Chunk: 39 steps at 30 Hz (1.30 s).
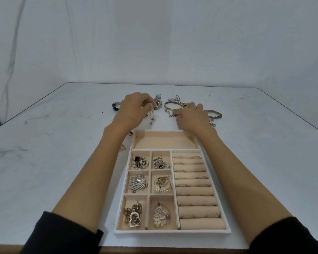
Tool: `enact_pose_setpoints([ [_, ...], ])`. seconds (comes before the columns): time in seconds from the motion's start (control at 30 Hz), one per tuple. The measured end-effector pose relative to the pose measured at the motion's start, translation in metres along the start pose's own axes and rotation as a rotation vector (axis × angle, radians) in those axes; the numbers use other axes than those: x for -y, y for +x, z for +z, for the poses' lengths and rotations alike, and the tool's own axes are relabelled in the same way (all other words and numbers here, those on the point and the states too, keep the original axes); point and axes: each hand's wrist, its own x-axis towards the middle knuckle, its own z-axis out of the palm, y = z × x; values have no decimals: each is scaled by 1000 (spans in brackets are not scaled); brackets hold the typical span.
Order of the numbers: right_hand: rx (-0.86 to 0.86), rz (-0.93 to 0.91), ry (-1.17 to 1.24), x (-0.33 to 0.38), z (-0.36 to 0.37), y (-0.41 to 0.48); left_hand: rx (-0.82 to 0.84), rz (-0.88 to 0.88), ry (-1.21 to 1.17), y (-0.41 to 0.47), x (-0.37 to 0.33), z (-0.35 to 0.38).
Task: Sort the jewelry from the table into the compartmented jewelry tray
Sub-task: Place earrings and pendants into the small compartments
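**Jewelry tray** [173,233]: beige, white-rimmed, on the white table [44,143] directly before you, between your forearms.
- Six small compartments, tray's left side, far to near:
  - black clover brooch with pearls [139,162] and silver crystal piece [159,163]
  - silver fan brooch [138,184] and pearl-and-gold tangle [162,184]
  - gold chain with heart pendant [134,215] and pearl heart pendant [161,214]
- Ring rolls [195,191], tray's right side: several thin rings are tucked between them.

**Loose pieces, beyond the tray's far edge:**
- Blue-strapped watch [116,106]: far left, partly hidden behind your left hand.
- Silver watch [157,102]: left of centre.
- Gold bangle [173,105]: centre, just beside the silver watch.
- Green beaded bracelet [216,114]: far right.

**Your left hand** [134,109]: beyond the tray's far left corner. Fingers curled, with the tips pinching a white beaded strand [151,115] that hangs down toward the table.

**Your right hand** [191,116]: beyond the tray's far right corner. Palm down, fingers bent onto a silver chain [172,115] near the bangle. You touch the chain, but I cannot tell whether you have hold of it.
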Motion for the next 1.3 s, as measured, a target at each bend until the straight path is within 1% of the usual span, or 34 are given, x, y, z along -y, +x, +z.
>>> enact_pose_setpoints([
  [0.07, -31, -1, 32, 0, 0, 0, -53, -12, -68, -2, -2, -3],
  [0.13, -120, 0, 72, 1, -3, -1, -88, -37, -133, -4, -4, -6],
  [0.2, -173, 5, 78, 3, -5, -1, -100, -65, -206, -7, -6, -8],
  [0.3, -160, -8, 62, 3, -4, -2, -96, -103, -301, -9, -8, -10],
  [0.4, -149, -13, 105, 0, -4, 0, -111, -108, -331, -9, -9, -12],
  [0.47, -166, 9, 224, -4, -8, 1, -115, -111, -343, -10, -9, -13],
  [0.5, -168, 23, 327, -6, -10, 1, -116, -113, -362, -10, -10, -12],
  [0.63, -129, 57, 863, -5, -24, -5, -104, -137, -460, -10, -13, -12],
  [0.7, -102, 59, 1005, -3, -31, -8, -90, -138, -498, -11, -13, -12],
  [0.87, -31, 49, 1121, 2, -37, -9, -77, -143, -550, -11, -14, -12],
  [1.03, 28, -11, 1268, 8, -40, -8, -81, -137, -544, -10, -13, -12],
  [1.3, 65, -73, 1492, 15, -49, -15, -104, -160, -614, -10, -15, -12],
])
